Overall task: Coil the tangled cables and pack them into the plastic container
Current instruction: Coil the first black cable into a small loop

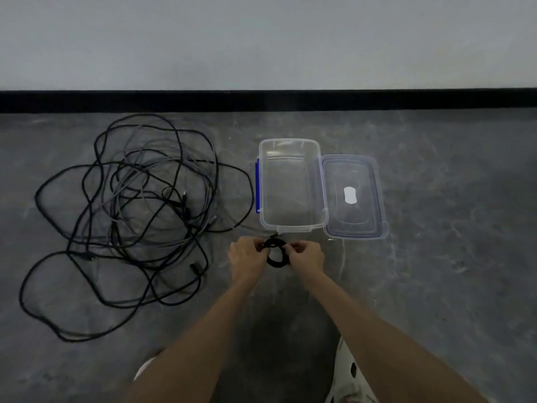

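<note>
We record both hands meeting just below the centre of the frame, on a small black coil of cable (276,264). The left hand (247,254) has its fingers curled round the left side of the coil. The right hand (306,255) pinches the right side, fingers bent inward. The coil is a tight ring, held between the two hands above the floor (436,257). A short end of the coil pokes out at the top, toward the near rim of the box; we cannot tell whether it touches it.

The clear plastic box (290,140) stands just above the hands, right of centre, with its opening upward. A blue clip (257,187) runs along its left wall. Its clear lid (353,225) lies flat on the floor, touching the box's right side, with a white label (350,195) near its middle.

The remaining cables (130,216) lie in a loose tangle of black and grey loops across the left half of the frame, on the floor. Their rightmost loop comes close to the left wall of the box.

A black skirting strip (261,100) crosses the frame above the floor, with a pale wall (261,39) over it. A white shoe (348,373) with holes shows at the bottom edge, right of centre.
</note>
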A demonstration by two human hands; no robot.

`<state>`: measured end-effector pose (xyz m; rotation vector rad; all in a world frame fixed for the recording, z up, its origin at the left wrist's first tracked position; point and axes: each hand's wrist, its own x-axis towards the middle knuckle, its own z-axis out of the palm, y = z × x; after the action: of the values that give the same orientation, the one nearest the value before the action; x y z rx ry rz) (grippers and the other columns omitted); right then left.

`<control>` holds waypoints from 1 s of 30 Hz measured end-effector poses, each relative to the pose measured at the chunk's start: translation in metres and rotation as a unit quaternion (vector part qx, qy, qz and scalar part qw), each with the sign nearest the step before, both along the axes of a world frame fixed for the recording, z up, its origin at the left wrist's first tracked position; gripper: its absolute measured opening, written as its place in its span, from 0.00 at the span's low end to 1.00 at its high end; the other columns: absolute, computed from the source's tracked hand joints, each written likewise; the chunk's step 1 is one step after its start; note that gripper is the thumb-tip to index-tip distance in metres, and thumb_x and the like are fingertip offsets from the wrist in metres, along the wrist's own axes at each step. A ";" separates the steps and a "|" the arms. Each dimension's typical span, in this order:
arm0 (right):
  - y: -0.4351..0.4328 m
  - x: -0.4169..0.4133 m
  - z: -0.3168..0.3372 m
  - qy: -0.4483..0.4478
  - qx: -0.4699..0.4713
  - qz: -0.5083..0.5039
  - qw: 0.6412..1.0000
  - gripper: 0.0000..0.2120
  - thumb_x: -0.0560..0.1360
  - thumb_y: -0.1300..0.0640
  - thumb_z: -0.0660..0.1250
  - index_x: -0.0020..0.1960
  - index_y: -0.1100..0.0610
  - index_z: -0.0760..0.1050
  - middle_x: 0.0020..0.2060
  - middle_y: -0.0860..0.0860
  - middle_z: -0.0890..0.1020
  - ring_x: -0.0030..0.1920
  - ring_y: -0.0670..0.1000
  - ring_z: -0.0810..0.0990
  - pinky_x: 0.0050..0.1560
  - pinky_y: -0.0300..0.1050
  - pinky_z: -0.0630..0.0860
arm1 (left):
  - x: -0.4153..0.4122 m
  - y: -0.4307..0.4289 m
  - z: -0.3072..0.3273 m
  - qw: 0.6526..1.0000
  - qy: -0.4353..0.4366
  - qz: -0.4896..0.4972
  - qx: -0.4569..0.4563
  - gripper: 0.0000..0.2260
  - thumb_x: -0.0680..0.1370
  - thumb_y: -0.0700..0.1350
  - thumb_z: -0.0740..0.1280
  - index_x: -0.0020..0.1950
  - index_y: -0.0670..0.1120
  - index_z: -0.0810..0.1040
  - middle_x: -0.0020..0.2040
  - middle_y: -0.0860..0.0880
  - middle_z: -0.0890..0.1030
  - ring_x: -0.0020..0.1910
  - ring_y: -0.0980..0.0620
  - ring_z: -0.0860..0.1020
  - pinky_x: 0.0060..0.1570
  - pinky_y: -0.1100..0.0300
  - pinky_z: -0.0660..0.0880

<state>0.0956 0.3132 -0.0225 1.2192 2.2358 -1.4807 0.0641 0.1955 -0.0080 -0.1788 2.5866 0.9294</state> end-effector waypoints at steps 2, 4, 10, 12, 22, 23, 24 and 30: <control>0.002 0.002 -0.010 0.010 0.014 0.020 1.000 0.06 0.74 0.61 0.70 0.51 0.61 0.79 0.42 0.53 0.81 0.44 0.52 0.80 0.43 0.41 0.76 | 0.004 0.001 -0.015 1.000 -0.004 -0.022 -0.006 0.10 0.76 0.45 0.70 0.56 0.47 0.84 0.49 0.46 0.85 0.51 0.45 0.80 0.54 0.51 0.75; 0.002 0.004 -0.022 0.022 0.051 0.036 0.998 0.04 0.75 0.62 0.69 0.50 0.61 0.78 0.44 0.55 0.81 0.44 0.53 0.80 0.45 0.44 0.77 | 0.008 0.002 -0.031 0.999 -0.017 -0.044 0.016 0.12 0.77 0.44 0.69 0.60 0.46 0.81 0.54 0.47 0.83 0.55 0.45 0.79 0.58 0.53 0.72; -0.004 0.009 -0.055 0.068 0.090 0.058 0.992 0.02 0.74 0.64 0.69 0.46 0.61 0.79 0.40 0.52 0.81 0.40 0.48 0.79 0.39 0.28 0.72 | 0.014 0.003 -0.066 0.997 -0.039 -0.002 0.069 0.13 0.76 0.40 0.69 0.60 0.41 0.79 0.58 0.43 0.79 0.57 0.45 0.76 0.54 0.64 0.62; -0.006 0.009 -0.062 0.085 0.100 0.070 0.989 0.02 0.74 0.65 0.68 0.46 0.61 0.80 0.40 0.53 0.82 0.41 0.48 0.78 0.44 0.35 0.74 | 0.015 0.003 -0.074 0.997 -0.028 0.022 0.072 0.12 0.75 0.38 0.70 0.57 0.40 0.80 0.56 0.42 0.78 0.55 0.44 0.75 0.49 0.69 0.59; 0.010 0.016 -0.079 0.113 0.188 0.239 0.946 0.10 0.76 0.60 0.67 0.56 0.63 0.80 0.51 0.57 0.81 0.53 0.56 0.78 0.56 0.45 0.74 | 0.020 0.003 -0.093 0.995 0.042 -0.021 0.093 0.12 0.72 0.33 0.71 0.54 0.41 0.80 0.53 0.44 0.78 0.51 0.47 0.76 0.52 0.65 0.69; 0.011 0.019 -0.079 0.116 0.198 0.290 0.929 0.14 0.76 0.60 0.67 0.60 0.63 0.78 0.55 0.58 0.79 0.57 0.57 0.75 0.59 0.45 0.72 | 0.020 0.003 -0.093 0.994 0.045 -0.026 0.096 0.12 0.71 0.33 0.71 0.54 0.41 0.80 0.53 0.44 0.78 0.52 0.46 0.76 0.53 0.60 0.71; 0.011 0.024 -0.080 0.119 0.203 0.340 0.910 0.17 0.77 0.60 0.67 0.64 0.64 0.75 0.59 0.59 0.77 0.61 0.57 0.73 0.62 0.46 0.71 | 0.019 0.002 -0.094 0.994 0.046 -0.028 0.098 0.12 0.71 0.33 0.71 0.54 0.41 0.80 0.53 0.44 0.78 0.52 0.46 0.77 0.54 0.57 0.72; 0.013 0.032 -0.082 0.114 0.171 0.375 0.904 0.28 0.75 0.56 0.70 0.72 0.62 0.68 0.66 0.58 0.73 0.67 0.57 0.68 0.67 0.47 0.68 | 0.017 0.005 -0.100 0.993 0.048 -0.033 0.103 0.12 0.71 0.33 0.72 0.54 0.40 0.81 0.52 0.43 0.79 0.50 0.45 0.78 0.52 0.63 0.72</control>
<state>0.1273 0.3260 -0.1045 0.1423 2.7300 -0.9734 0.0810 0.2001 -0.1076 0.0071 2.5444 1.1982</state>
